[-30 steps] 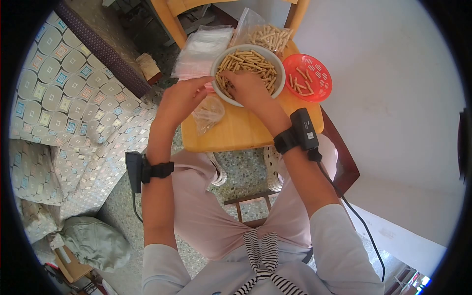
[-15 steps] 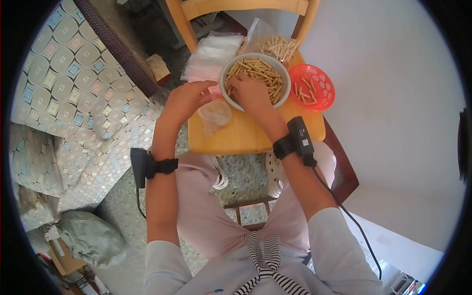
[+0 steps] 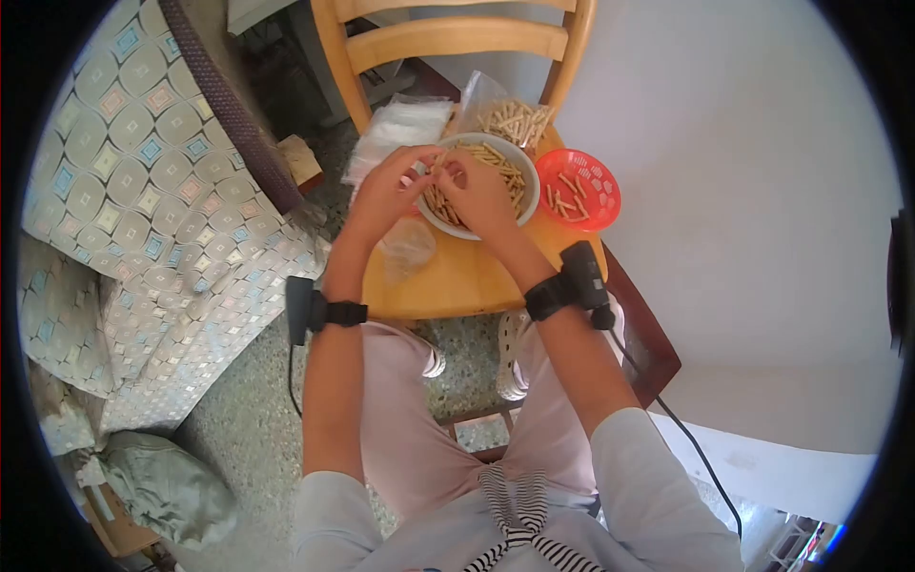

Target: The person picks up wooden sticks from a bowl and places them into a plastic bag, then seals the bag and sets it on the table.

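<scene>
A white bowl (image 3: 510,172) full of tan sticks sits on a wooden chair seat (image 3: 467,281). Over the bowl's left rim, my left hand (image 3: 389,191) and my right hand (image 3: 474,194) meet fingertip to fingertip. Both pinch a few of the sticks (image 3: 434,176) between them. A small clear plastic bag (image 3: 408,244) lies on the seat just below my left hand, touched by neither hand. To the right of the bowl, a red basket (image 3: 578,189) holds several sticks. Each wrist carries a black strapped device.
A stack of clear bags (image 3: 400,127) and an open bag of sticks (image 3: 512,116) lie behind the bowl, under the chair back (image 3: 457,38). A patterned cloth (image 3: 143,191) covers furniture on the left. A white wall rises on the right. Speckled floor lies below my knees.
My left hand has lifted off the small bag and risen to the bowl's rim to meet my right hand. The right hand has come up out of the sticks, holding a few.
</scene>
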